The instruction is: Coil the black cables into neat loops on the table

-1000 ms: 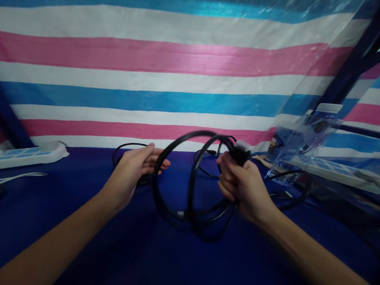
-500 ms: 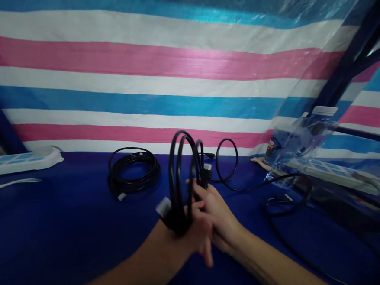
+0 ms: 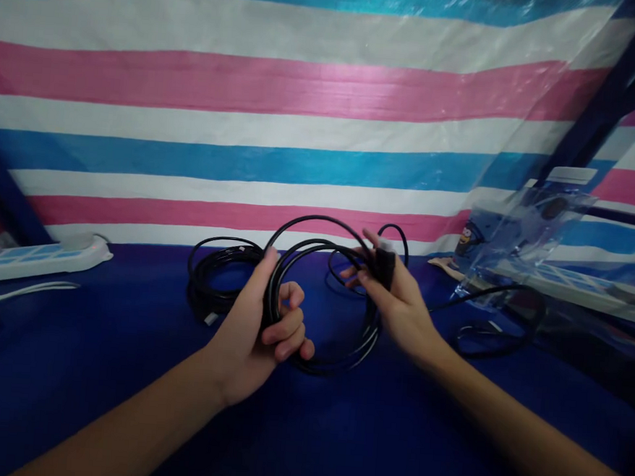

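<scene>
A black cable (image 3: 320, 245) is looped into a loose coil above the blue table (image 3: 303, 440). My left hand (image 3: 268, 321) is closed around the coil's left side, thumb up and fingers curled. My right hand (image 3: 395, 294) grips the right side, pinching the loops near a black connector (image 3: 384, 266) with a pale tip. Behind my left hand, a second coiled black cable (image 3: 200, 280) lies on the table. Another stretch of black cable (image 3: 477, 293) runs from behind my right hand toward the right.
A white power strip (image 3: 38, 258) lies at the left, with white cords (image 3: 25, 291) in front. At the right are a clear plastic bag (image 3: 518, 237) and another power strip (image 3: 585, 296). A striped sheet (image 3: 249, 124) hangs behind; a dark blue post (image 3: 586, 133) stands right.
My hands have moved apart, left hand to the left and right hand to the right. The coil has turned from edge-on to facing me, its loops spread between them. The view has shifted slightly.
</scene>
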### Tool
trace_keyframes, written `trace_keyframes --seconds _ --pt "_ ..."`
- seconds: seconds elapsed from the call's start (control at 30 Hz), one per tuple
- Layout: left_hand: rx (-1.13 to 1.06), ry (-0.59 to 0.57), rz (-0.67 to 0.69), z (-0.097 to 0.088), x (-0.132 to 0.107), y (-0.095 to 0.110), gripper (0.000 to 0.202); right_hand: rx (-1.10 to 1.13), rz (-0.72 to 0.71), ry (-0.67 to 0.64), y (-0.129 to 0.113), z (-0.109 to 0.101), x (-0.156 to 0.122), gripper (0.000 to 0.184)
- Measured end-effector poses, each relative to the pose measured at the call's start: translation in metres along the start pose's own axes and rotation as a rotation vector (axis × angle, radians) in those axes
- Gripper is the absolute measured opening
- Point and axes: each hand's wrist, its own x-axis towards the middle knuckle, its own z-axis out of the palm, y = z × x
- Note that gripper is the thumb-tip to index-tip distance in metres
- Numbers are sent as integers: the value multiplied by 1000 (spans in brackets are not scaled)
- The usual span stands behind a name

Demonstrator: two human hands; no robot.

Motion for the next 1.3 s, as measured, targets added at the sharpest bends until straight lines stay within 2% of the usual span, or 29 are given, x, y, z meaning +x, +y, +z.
trace_keyframes --seconds 0.07,0.2,0.3,0.4,0.5,0.63,0.73,0.87,1.0,1.13,1.23,1.3 --pt "29 -33 -24 0 0 0 51 -65 1 -62 -3 -7 1 53" --pt "-95 38 65 -2 2 3 57 39 156 -174 -1 -11 -1 50" --pt "-146 65 99 -2 3 7 57 152 172 -172 2 -6 -1 45" --pt "-124 113 113 1 4 9 45 231 204 -111 2 -1 0 36" --pt "-44 267 161 4 5 5 31 283 247 -77 -1 0 0 32" --pt "156 518 234 3 8 0 28 263 296 -76 -4 -2 -1 35" --pt "234 621 276 0 10 2 23 241 307 -69 -2 -5 1 32" --pt "320 618 287 -1 10 5 25 226 286 -94 1 -8 2 30" --pt "491 627 376 -2 10 0 29 118 170 -152 -6 -3 -3 28" --pt "459 599 457 -2 9 -6 29 -11 106 -100 -20 9 -12 13" --pt "491 647 512 -1 7 -7 25 -55 141 -123 -21 12 -15 20" --pt "498 614 568 2 5 -7 22 -7 214 -153 -15 11 -13 25"
